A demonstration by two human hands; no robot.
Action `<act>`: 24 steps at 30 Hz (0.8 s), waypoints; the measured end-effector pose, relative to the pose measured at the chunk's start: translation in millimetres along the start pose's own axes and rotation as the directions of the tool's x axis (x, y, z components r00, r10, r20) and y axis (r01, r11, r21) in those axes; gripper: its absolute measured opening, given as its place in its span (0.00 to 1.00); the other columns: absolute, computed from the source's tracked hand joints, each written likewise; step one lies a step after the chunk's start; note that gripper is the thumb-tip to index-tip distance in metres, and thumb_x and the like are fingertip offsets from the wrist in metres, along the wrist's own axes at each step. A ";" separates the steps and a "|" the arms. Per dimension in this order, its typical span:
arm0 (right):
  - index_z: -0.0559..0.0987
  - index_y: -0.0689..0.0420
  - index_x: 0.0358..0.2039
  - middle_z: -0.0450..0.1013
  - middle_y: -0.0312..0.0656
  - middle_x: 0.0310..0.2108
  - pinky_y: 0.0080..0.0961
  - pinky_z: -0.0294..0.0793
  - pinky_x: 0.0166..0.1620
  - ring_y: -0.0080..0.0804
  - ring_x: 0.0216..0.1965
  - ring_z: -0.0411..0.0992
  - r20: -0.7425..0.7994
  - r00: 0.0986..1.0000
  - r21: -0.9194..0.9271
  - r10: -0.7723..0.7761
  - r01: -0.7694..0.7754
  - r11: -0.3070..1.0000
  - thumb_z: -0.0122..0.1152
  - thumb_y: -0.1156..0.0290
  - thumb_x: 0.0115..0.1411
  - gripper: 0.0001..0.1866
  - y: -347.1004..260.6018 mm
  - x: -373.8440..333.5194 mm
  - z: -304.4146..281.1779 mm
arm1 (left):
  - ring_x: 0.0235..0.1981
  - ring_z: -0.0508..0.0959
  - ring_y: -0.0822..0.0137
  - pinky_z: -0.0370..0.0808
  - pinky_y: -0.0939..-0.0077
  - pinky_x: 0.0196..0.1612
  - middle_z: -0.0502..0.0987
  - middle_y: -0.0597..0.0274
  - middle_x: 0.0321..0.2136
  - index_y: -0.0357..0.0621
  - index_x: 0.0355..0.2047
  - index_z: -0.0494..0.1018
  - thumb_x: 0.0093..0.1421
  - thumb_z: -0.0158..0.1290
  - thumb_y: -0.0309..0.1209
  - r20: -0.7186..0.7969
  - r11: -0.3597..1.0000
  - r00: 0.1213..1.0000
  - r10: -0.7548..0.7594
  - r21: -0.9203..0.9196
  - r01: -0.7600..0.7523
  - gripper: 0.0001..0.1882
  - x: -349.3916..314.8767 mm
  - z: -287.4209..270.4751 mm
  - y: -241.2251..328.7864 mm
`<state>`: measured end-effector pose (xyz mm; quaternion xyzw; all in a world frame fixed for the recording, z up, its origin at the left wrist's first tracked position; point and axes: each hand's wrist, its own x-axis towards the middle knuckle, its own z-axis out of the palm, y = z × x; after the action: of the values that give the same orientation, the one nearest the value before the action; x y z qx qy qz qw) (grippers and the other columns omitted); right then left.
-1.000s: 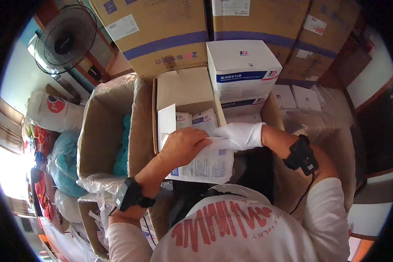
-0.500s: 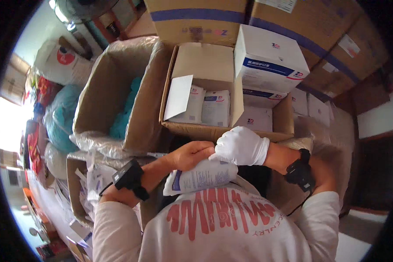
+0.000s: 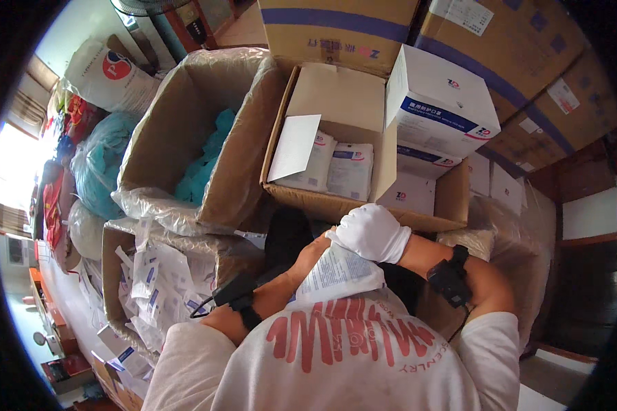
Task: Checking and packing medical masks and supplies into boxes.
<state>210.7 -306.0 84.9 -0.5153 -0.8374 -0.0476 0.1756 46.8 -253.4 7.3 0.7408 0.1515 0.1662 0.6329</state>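
Note:
A white plastic packet [image 3: 339,275] with fine blue print hangs at my chest, tilted, its top corner up between my hands. My right hand [image 3: 371,233], in a white glove, is closed on that top edge. My bare left hand [image 3: 313,252] is closed at the same edge, right against the glove; its fingertips are mostly hidden. Beyond my hands stands an open cardboard carton [image 3: 353,203]. Inside it are similar white packets [image 3: 350,170] on the left, and a white box [image 3: 408,188] on the right.
At the left, a plastic-lined carton [image 3: 147,151] holds teal crumpled material [image 3: 209,161]. Nearer me, another carton [image 3: 113,274] is filled with empty-looking white wrappers [image 3: 161,274]. A closed white box [image 3: 439,103] rests on the right of the open carton; large brown cartons [image 3: 336,34] stand behind.
The packet has turned, with its top corner drawn up to my hands. My left forearm has swung inward and lower; the whole view has shifted slightly.

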 end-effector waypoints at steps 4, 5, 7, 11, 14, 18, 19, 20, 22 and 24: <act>0.71 0.51 0.20 0.67 0.38 0.17 0.33 0.68 0.25 0.38 0.22 0.69 -0.019 0.970 0.172 0.244 -0.237 0.956 0.51 0.61 0.54 0.11 5.5 -4.5 -4.7 | 0.36 0.69 0.71 0.66 0.76 0.39 0.71 0.63 0.34 0.40 0.39 0.69 0.60 0.43 0.35 0.031 0.840 0.953 -0.300 -0.465 0.280 0.13 22.1 -17.3 15.5; 0.71 0.52 0.23 0.67 0.39 0.19 0.35 0.68 0.26 0.40 0.23 0.69 -0.023 0.939 0.244 0.343 -0.327 0.913 0.51 0.60 0.54 0.10 8.0 -4.8 -10.6 | 0.32 0.69 0.76 0.67 0.81 0.37 0.71 0.66 0.30 0.40 0.40 0.68 0.62 0.41 0.36 0.040 0.903 0.943 -0.330 -0.279 0.327 0.14 29.1 -26.1 26.0; 0.70 0.52 0.24 0.67 0.39 0.21 0.35 0.68 0.26 0.40 0.24 0.69 0.007 0.924 0.224 0.383 -0.375 0.900 0.51 0.60 0.54 0.10 14.8 -5.8 -24.1 | 0.28 0.67 0.78 0.66 0.82 0.32 0.69 0.68 0.26 0.39 0.36 0.69 0.62 0.41 0.37 -0.007 0.946 0.954 -0.300 -0.131 0.297 0.14 34.1 -37.7 40.0; 0.69 0.54 0.23 0.65 0.40 0.23 0.35 0.68 0.27 0.41 0.26 0.68 0.008 0.950 0.176 0.311 -0.308 0.935 0.56 0.61 0.50 0.11 20.2 1.0 -41.3 | 0.24 0.68 0.74 0.67 0.76 0.28 0.70 0.63 0.21 0.37 0.31 0.70 0.61 0.42 0.37 -0.054 0.959 0.990 -0.128 0.246 0.138 0.14 41.0 -50.0 63.1; 0.70 0.54 0.21 0.66 0.41 0.22 0.35 0.67 0.28 0.41 0.26 0.68 0.046 0.981 0.114 0.187 -0.191 0.975 0.58 0.61 0.48 0.11 22.3 9.7 -44.8 | 0.27 0.72 0.65 0.68 0.71 0.32 0.72 0.55 0.23 0.37 0.32 0.70 0.60 0.43 0.37 0.033 0.898 0.997 -0.073 0.436 0.051 0.14 47.0 -54.5 72.5; 0.73 0.53 0.21 0.67 0.41 0.21 0.35 0.68 0.27 0.41 0.25 0.68 0.132 0.991 0.124 0.003 -0.019 0.992 0.54 0.61 0.50 0.09 27.6 19.1 -39.5 | 0.28 0.73 0.57 0.68 0.69 0.35 0.72 0.47 0.24 0.37 0.32 0.70 0.59 0.43 0.38 0.027 0.984 0.999 -0.032 0.176 0.026 0.15 50.0 -52.1 63.8; 0.73 0.52 0.21 0.67 0.41 0.19 0.35 0.68 0.27 0.41 0.23 0.68 0.115 0.993 0.136 -0.012 -0.003 0.991 0.52 0.64 0.51 0.07 19.1 22.3 -40.6 | 0.28 0.73 0.57 0.68 0.69 0.35 0.72 0.47 0.24 0.37 0.32 0.70 0.59 0.43 0.38 0.024 0.983 0.999 -0.032 0.179 0.027 0.15 50.7 -50.9 59.1; 0.74 0.51 0.20 0.67 0.40 0.18 0.33 0.69 0.25 0.38 0.22 0.69 0.041 0.999 0.187 0.005 -0.012 0.982 0.53 0.65 0.49 0.06 11.3 22.1 -38.7 | 0.28 0.73 0.57 0.68 0.69 0.35 0.72 0.46 0.24 0.36 0.31 0.69 0.60 0.42 0.39 -0.023 0.976 0.998 -0.055 0.209 0.059 0.16 52.1 -49.0 54.5; 0.74 0.51 0.20 0.66 0.39 0.18 0.31 0.69 0.24 0.35 0.22 0.69 0.153 0.967 0.192 -0.202 0.172 0.966 0.54 0.65 0.48 0.05 -28.7 29.8 -58.0 | 0.28 0.73 0.56 0.68 0.70 0.35 0.71 0.45 0.24 0.36 0.30 0.69 0.60 0.41 0.40 -0.078 0.968 0.993 -0.084 0.228 0.100 0.18 49.9 -47.2 36.2; 0.72 0.51 0.16 0.68 0.38 0.18 0.30 0.70 0.23 0.34 0.22 0.71 -0.011 0.966 0.263 -0.259 0.252 0.931 0.53 0.65 0.46 0.06 -50.5 35.1 -55.9 | 0.28 0.72 0.56 0.68 0.69 0.35 0.71 0.45 0.24 0.35 0.31 0.69 0.61 0.39 0.42 -0.212 0.969 0.964 -0.162 0.153 0.197 0.19 62.8 -61.1 20.7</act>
<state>165.7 -314.3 154.3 -0.3748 -0.8982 0.0472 0.2246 76.7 -175.0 40.0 0.7557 0.2943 0.1672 0.5608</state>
